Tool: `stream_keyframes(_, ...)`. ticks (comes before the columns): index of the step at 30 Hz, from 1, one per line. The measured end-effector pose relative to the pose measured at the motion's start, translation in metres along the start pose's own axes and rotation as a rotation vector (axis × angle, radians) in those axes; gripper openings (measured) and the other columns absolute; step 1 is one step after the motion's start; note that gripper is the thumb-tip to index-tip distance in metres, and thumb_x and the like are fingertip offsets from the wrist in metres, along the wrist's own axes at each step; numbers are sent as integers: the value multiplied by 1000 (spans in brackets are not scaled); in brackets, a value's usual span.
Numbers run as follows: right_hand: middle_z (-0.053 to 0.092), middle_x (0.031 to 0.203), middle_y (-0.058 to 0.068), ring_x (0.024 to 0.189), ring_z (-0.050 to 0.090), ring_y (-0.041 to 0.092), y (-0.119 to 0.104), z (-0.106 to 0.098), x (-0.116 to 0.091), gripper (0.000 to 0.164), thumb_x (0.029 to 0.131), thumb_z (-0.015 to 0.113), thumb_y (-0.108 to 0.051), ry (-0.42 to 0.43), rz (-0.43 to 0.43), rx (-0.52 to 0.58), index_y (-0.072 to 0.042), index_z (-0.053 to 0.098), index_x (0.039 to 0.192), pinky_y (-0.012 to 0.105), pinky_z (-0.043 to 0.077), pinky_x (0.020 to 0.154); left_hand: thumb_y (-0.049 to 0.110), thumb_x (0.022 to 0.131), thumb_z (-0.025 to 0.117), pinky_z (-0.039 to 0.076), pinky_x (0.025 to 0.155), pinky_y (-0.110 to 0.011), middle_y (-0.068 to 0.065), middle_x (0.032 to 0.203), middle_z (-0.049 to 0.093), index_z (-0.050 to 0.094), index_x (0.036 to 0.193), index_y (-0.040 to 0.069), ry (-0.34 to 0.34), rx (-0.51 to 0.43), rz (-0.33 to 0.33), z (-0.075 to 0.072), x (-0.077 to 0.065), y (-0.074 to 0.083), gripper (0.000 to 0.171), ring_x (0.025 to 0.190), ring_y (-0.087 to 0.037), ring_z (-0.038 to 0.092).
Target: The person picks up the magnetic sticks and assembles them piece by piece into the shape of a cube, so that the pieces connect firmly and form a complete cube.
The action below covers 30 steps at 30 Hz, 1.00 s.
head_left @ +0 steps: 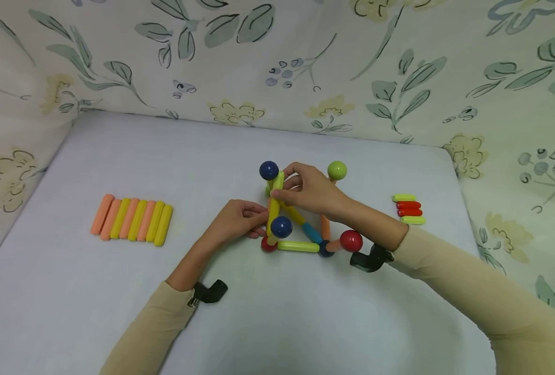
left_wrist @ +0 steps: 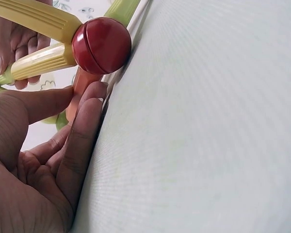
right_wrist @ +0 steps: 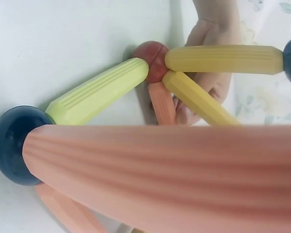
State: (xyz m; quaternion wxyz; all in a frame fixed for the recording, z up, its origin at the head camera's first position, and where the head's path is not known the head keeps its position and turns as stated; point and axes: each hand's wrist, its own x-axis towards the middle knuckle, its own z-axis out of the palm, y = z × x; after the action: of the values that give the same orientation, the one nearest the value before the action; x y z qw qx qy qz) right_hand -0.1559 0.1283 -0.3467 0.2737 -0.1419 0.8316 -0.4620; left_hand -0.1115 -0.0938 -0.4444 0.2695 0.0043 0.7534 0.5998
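A framework of magnetic balls and ribbed rods stands on the table. My left hand (head_left: 232, 221) pinches an orange rod (left_wrist: 81, 87) low down, beside the red ball (left_wrist: 104, 46). From that ball a yellow rod (head_left: 274, 211) slants up to a light green rod (head_left: 278, 180). My right hand (head_left: 317, 190) pinches the light green rod, thumb near where the two rods meet. One blue ball (head_left: 269, 170) is beyond the fingertips; another blue ball (head_left: 281, 227) tops an upright yellow rod (right_wrist: 223, 59). The right wrist view does not show the right fingers.
An orange upright (right_wrist: 174, 165) with a red ball (head_left: 351, 240) on top stands close to my right wrist. A green ball (head_left: 337, 170) tops another upright. Orange and yellow rods (head_left: 132, 219) lie in a row at left; short red and green rods (head_left: 408, 209) lie at right.
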Motion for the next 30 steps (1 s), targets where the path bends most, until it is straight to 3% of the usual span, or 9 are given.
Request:
stream_keyframes(5,72,116,13,102,77,34,3,-1,-1,39,99,76,-23,-7,7,27,-6,56,127,41,61,95,25,105,69,64,69,-28,-15,107,80,71,128,-3,1,4,-6,1,0,1,36,77,-18,78)
stream_keyframes(12,73,116,12,102,78,24,4,0,-4,39,98,77,-21,-40,-30,65,-7,56,128,41,61,98,25,105,69,64,69,-27,-15,109,79,71,128,-2,1,15,-6,1,1,1,36,77,-18,78)
stream_keyframes(19,78,110,8,102,78,35,5,0,-5,32,99,77,-22,-68,-77,62,-9,61,123,41,60,97,26,105,69,64,69,-27,-14,107,80,72,128,-2,2,27,1,0,2,-2,37,77,-18,78)
stream_keyframes(26,79,111,8,100,79,29,1,0,-2,28,98,78,-18,-119,-101,83,-6,63,119,39,64,90,24,105,69,64,70,-28,-14,104,80,71,128,-3,5,19,2,-1,1,-2,36,77,-18,78)
stream_keyframes(30,80,111,8,102,78,34,0,0,0,25,99,77,-17,-133,-93,93,-5,64,118,38,64,89,24,105,68,64,70,-28,-15,105,80,70,129,-5,1,15,5,-1,1,-3,37,77,-17,78)
